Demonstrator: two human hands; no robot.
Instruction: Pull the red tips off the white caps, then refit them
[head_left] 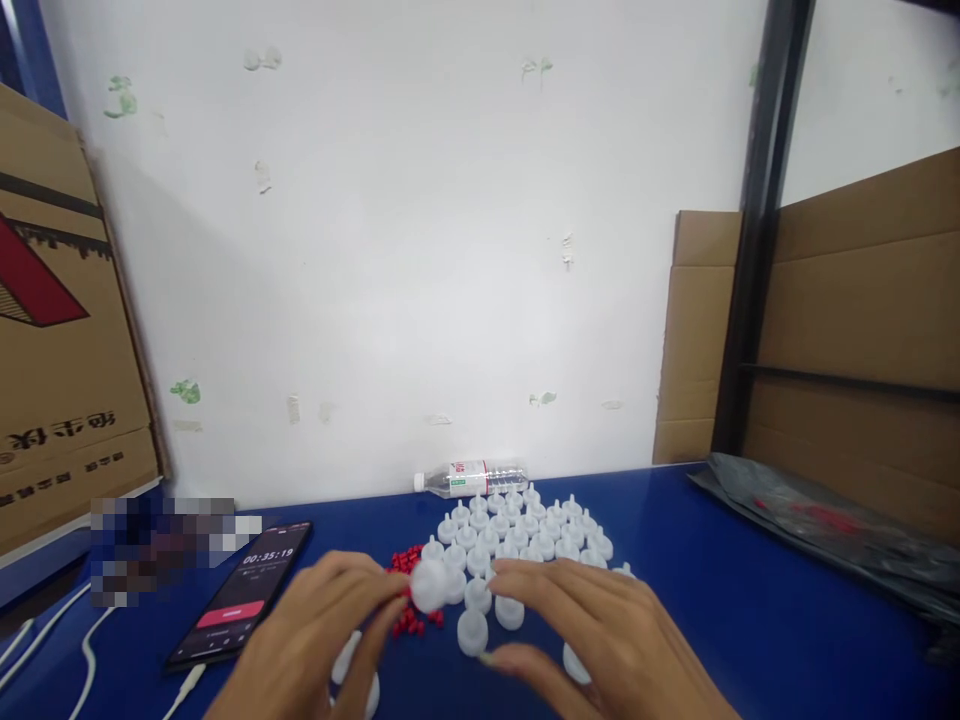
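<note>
On the blue table (712,600), near its front edge, my left hand (315,640) pinches a white plastic cap (429,585) between thumb and fingertips, raised just above the surface. My right hand (600,640) hovers beside it, fingers curled and loose, closed on nothing I can see; whether a small piece sits at its fingertips is too blurred to tell. Just under the held cap lies a scatter of red inserts (409,590). Behind both hands, rows of white caps (525,530) stand upright, packed close together. A few loose caps rest beneath my palms.

Judgement: the step in hand looks like fitting a red piece to the held cap. To do it well, I should keep the cap's opening turned toward the right hand, hold it by its sides, and work clear of the standing rows so none are knocked over.

Also noted: a phone (244,595) with a running timer at left, a water bottle (472,478) lying against the wall, cardboard boxes at both sides.
</note>
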